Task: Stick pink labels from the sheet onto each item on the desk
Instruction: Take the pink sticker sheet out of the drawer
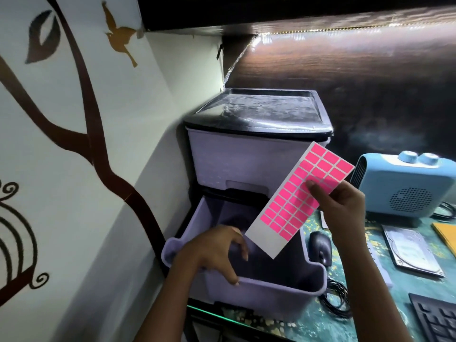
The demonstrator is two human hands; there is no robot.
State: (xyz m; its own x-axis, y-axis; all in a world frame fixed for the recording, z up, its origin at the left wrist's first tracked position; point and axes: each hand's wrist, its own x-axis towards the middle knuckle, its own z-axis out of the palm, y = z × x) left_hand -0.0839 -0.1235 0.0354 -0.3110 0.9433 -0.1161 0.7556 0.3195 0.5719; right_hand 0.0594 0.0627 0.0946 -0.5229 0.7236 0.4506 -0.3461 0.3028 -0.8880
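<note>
My right hand (345, 213) holds up a sheet of pink labels (291, 208), thumb pressed on its middle, in front of a grey printer (246, 156) with a black lid. The sheet's lower strip is bare backing. My left hand (214, 250) rests on the left rim of the printer's open paper tray (283, 285), fingers curled over the edge with the thumb on the tray's front lip. On the desk to the right lie a black mouse (320, 245), a hard drive (412, 250) and a blue speaker-like box (404, 186).
A white wall with tree and bird decals (74, 144) runs close along the left. A dark shelf with an LED strip (320, 28) hangs overhead. Black cables (338, 299), a keyboard corner (436, 319) and a yellow paper (446, 233) lie on the patterned green desk (370, 304).
</note>
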